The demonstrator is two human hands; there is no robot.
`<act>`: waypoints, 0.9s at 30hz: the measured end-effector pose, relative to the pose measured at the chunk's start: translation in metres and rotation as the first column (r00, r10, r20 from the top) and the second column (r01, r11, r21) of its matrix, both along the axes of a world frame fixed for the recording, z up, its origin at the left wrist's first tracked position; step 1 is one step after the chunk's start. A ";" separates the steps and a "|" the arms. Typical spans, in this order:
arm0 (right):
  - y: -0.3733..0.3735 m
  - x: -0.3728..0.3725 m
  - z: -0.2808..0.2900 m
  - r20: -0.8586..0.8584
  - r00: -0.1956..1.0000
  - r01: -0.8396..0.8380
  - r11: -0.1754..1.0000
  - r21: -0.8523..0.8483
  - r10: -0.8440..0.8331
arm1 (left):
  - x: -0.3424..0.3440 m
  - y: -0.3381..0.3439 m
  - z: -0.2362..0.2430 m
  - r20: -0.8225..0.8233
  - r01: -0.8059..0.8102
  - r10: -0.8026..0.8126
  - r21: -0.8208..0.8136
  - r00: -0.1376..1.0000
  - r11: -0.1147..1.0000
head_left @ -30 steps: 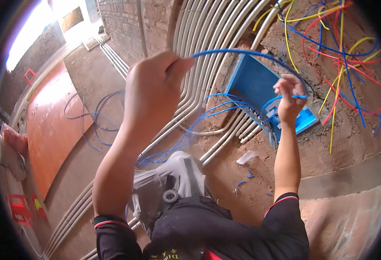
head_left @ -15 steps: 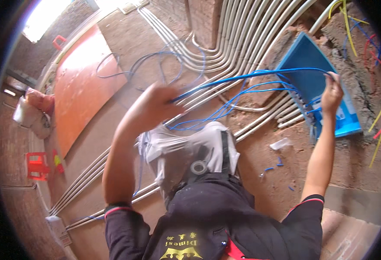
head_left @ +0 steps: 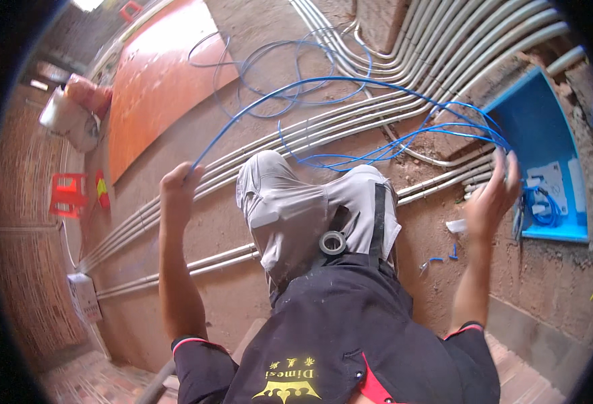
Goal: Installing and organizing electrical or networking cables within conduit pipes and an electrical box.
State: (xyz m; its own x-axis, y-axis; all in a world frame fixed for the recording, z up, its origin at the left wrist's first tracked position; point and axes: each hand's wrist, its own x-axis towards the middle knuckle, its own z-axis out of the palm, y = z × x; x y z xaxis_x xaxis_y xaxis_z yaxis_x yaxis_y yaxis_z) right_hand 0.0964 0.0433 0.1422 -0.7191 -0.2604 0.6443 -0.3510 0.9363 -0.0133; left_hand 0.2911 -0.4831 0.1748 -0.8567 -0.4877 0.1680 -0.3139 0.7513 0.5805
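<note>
My left hand point(head_left: 178, 182), out at the left, is closed on a blue cable point(head_left: 296, 85) that arches across to the right. My right hand point(head_left: 495, 188) is raised beside the open blue box point(head_left: 546, 114), its fingers round blue cables at the box's left side; some fingertips are blurred. More blue cable lies coiled inside the box point(head_left: 544, 210), and loose loops point(head_left: 263, 57) lie on the floor ahead. A roll of tape point(head_left: 332, 242) rests at my waist, over grey trousers point(head_left: 279, 222).
Rows of white conduits point(head_left: 404, 60) run along the floor and bend up. An orange board point(head_left: 162, 87) lies at the left, with sacks point(head_left: 81, 111), a red plastic object point(head_left: 67, 195) and a white carton point(head_left: 84, 296). Blue offcuts point(head_left: 438, 259) lie by my right arm.
My left hand has moved out left and down, drawing the cable into a long arch. My right hand has lowered to the box's left side. The view has swung, shifting the box rightward.
</note>
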 end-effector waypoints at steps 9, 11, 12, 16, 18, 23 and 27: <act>-0.132 0.134 -0.128 0.878 -0.085 -0.740 0.560 -0.372 0.471 | -0.108 0.089 -0.014 -0.074 0.259 -0.265 -0.082 0.961 0.962; -0.127 0.149 -0.141 0.921 -0.141 -0.827 0.469 -0.311 0.362 | -0.114 0.080 -0.025 -0.044 0.318 -0.325 -0.111 0.945 0.941; -0.128 0.157 -0.131 0.942 -0.180 -0.869 0.403 -0.288 0.284 | -0.114 0.074 -0.036 -0.007 0.317 -0.319 -0.096 0.948 0.943; -0.113 0.175 -0.083 0.934 -0.333 -0.876 0.323 -0.357 0.131 | -0.131 0.067 -0.069 0.118 0.336 -0.327 -0.069 0.938 0.939; -0.103 0.179 -0.063 0.920 -0.383 -0.888 0.307 -0.341 -0.084 | -0.151 0.091 -0.084 0.200 0.333 -0.328 0.012 0.923 0.943; -0.097 0.164 0.057 0.824 -0.559 -0.720 0.547 -0.427 -0.092 | -0.190 0.168 -0.056 0.207 0.343 -0.433 0.360 0.877 0.868; -0.157 0.159 0.213 0.604 -0.783 -0.013 0.968 -0.250 0.145 | -0.128 0.226 -0.061 0.027 0.112 -0.116 0.117 0.993 0.987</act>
